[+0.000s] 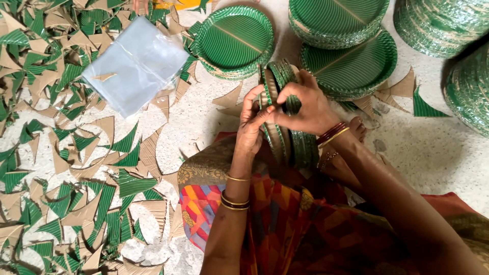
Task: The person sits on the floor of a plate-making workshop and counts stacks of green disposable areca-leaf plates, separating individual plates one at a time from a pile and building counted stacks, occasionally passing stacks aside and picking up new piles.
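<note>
Head view: scrap-strewn speckled floor (438,153)

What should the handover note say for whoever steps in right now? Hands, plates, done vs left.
Left hand: gripping the near side of an upright bundle of green plates held on edge over the lap.
Right hand: clasping the bundle's top from the far side.
Done: flat plate stacks on the floor ahead and right.
Left: the bundle is not yet set down. Clear plastic bags lie to the left among the green and brown offcuts.
</note>
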